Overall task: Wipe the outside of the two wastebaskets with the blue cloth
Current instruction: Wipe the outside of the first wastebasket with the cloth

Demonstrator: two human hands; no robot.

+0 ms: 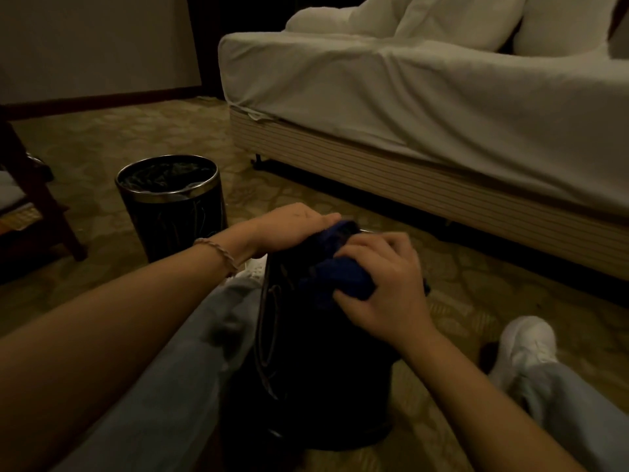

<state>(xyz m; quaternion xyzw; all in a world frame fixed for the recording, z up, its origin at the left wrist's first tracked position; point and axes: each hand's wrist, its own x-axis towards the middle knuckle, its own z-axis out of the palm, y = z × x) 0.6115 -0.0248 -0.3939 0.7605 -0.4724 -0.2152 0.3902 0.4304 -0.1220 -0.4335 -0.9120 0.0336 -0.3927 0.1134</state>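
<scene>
Your right hand point(381, 284) grips the blue cloth point(337, 277) against the near wastebasket point(306, 352) between your legs; your left hand point(289, 226) clasps its top. Second wastebasket point(173, 206) stands upright, well apart.

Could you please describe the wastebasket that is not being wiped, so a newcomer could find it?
Start from the bed and look left across the carpet. The free wastebasket stands there upright, untouched, with a shiny metal rim; the other wastebasket sits between the person's legs.
</scene>
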